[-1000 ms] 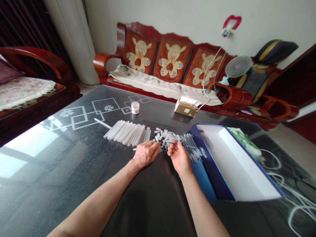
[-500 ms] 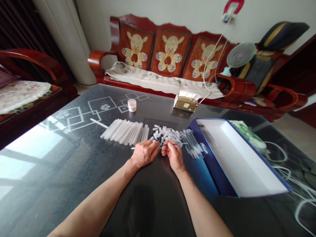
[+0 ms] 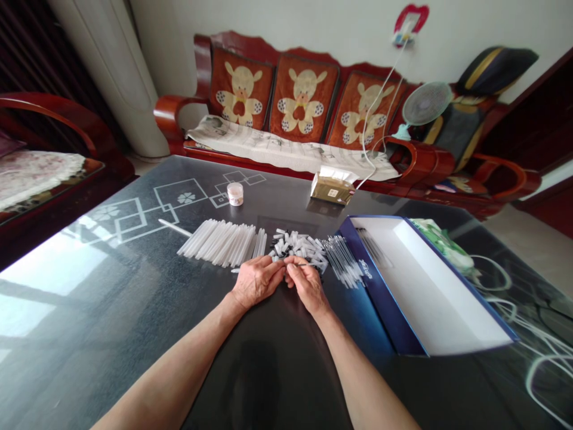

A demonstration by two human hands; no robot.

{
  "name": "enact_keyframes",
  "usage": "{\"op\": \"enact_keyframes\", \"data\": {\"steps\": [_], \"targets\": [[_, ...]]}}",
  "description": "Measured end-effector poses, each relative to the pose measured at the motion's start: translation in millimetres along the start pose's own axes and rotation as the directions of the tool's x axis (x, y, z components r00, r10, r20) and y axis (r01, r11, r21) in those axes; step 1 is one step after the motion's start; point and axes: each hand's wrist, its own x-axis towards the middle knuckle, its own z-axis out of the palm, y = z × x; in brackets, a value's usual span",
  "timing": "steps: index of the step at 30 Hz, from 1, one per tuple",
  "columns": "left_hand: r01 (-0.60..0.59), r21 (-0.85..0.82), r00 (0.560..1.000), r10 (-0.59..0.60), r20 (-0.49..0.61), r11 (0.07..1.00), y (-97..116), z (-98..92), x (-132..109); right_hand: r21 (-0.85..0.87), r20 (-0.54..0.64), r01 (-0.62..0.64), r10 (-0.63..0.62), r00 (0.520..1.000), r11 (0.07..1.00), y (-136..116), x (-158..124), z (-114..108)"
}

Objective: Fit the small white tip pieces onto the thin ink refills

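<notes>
My left hand [image 3: 256,279] is closed around a white pen barrel [image 3: 235,270], whose end pokes out past the hand's left side. Close against it, my right hand [image 3: 308,285] pinches a thin dark pen refill [image 3: 305,264]. The refill points into the left fingers, which hide where it meets the barrel. Just beyond both hands lies a heap of white and black pen caps [image 3: 301,243]. White pen barrels [image 3: 219,242] are lined up on the left, and a bunch of refills [image 3: 344,263] lies to the right.
A blue box [image 3: 425,286] with a white inside stands at the right, a few refills in it. Farther back are a small round jar [image 3: 235,194] and a tissue pack [image 3: 332,186]. White cables [image 3: 537,334] trail at the right edge. Behind the dark table [image 3: 134,298] stands a wooden sofa [image 3: 172,113].
My right hand has come up against my left, and much less of the refill shows to the right of the left fingers. The whole view has shifted slightly.
</notes>
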Motion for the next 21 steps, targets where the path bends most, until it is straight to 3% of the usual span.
{"op": "enact_keyframes", "data": {"steps": [4,7,12,16,21], "targets": [[0.044,0.046,0.999,-0.044,-0.019,0.998,-0.3,2.3,-1.1,0.247,-0.273,0.079,-0.009,0.962,0.966,-1.7,6.6,-7.6],[0.071,0.046,0.997,-0.071,-0.021,0.996,-1.7,2.2,-1.1,0.364,-0.371,0.118,0.027,0.928,0.924,-4.4,12.3,-15.4],[0.043,-0.002,0.998,-0.043,-0.034,0.999,-6.1,-0.7,0.1,0.393,-0.367,0.03,0.126,0.922,0.919,-2.4,16.4,-16.6],[0.0,0.025,0.999,0.0,-0.035,1.0,-8.6,-1.4,0.8,0.366,-0.347,0.001,0.135,0.928,0.931,2.0,13.5,-7.4],[-0.019,0.049,0.999,0.021,-0.029,0.999,-7.4,-0.8,1.5,0.101,-0.265,-0.026,0.052,0.963,0.995,3.1,7.1,5.4]]}}
